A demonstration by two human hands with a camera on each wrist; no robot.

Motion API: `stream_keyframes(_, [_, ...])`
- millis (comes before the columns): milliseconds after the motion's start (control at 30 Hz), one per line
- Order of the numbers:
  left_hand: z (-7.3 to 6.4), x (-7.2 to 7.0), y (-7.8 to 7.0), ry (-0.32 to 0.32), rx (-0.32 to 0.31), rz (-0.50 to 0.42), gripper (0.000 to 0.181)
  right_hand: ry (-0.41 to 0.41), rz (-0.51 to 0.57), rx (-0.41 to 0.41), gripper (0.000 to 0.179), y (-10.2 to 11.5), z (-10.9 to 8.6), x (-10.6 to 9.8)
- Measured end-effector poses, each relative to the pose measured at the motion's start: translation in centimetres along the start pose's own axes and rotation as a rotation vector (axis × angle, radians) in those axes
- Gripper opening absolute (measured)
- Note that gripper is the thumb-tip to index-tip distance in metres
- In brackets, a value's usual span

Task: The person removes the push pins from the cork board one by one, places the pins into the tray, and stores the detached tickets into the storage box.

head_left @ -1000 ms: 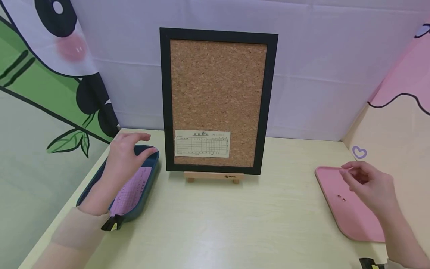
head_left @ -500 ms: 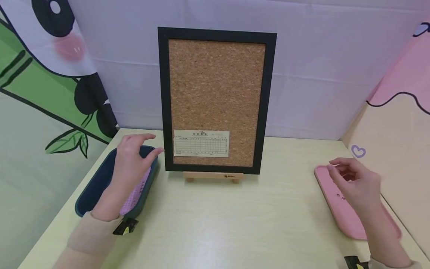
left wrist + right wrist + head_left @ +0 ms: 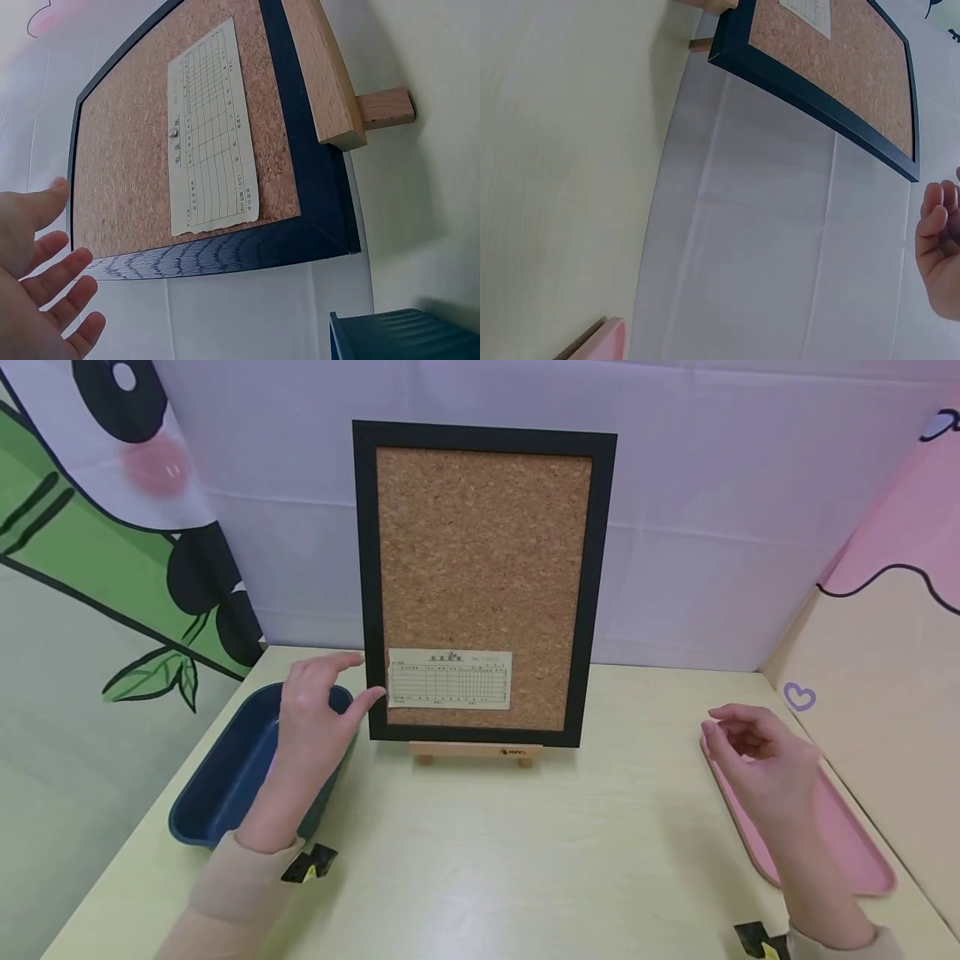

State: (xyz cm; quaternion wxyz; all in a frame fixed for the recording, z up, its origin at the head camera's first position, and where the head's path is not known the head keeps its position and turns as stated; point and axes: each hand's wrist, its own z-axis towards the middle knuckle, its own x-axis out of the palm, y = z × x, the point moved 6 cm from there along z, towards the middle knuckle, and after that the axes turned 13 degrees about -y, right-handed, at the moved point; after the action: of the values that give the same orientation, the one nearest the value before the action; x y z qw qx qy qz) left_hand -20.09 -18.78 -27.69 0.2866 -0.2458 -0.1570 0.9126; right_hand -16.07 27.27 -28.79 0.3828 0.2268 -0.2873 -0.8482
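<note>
My left hand [image 3: 318,710] hovers between the dark blue tray and the corkboard's left edge, thumb and fingers apart. Its palm [image 3: 19,277] shows nothing held in the left wrist view. A printed receipt slip [image 3: 450,680] lies flat on the lower left of the black-framed corkboard [image 3: 487,552]. A small silver pin [image 3: 174,133] stands at the slip's top edge. My right hand [image 3: 772,768] is above the pink tray [image 3: 855,843], fingers loosely curled and thumb close to the index finger. No object shows between its fingertips, also in the right wrist view.
The corkboard stands on a small wooden easel [image 3: 476,750] at the back of the pale table [image 3: 525,860]. At left lies the dark blue tray [image 3: 225,768], partly behind my left arm. A lilac cloth [image 3: 697,510] hangs behind.
My left hand has moved right, off the blue tray toward the board's edge. The right hand has moved left, over the pink tray's left edge, covering the small bits seen earlier there.
</note>
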Motion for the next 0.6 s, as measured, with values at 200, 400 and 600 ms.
stream_keyframes(200, [-0.4, 0.7, -0.2, -0.024, 0.016, -0.023, 0.049, -0.022, 0.069, -0.049, 0.021, 0.8, -0.3, 1.3])
stream_keyframes(400, [-0.9, 1.9, -0.1, -0.043, 0.041, -0.089, 0.049, -0.009, 0.191, -0.056, 0.022, 1.3, -0.8, 3.2])
stream_keyframes(600, [-1.5, 3.3, 0.6, -0.032, 0.017, -0.097, 0.050, 0.032, 0.232, -0.115, 0.026, 1.9, -1.2, 5.3])
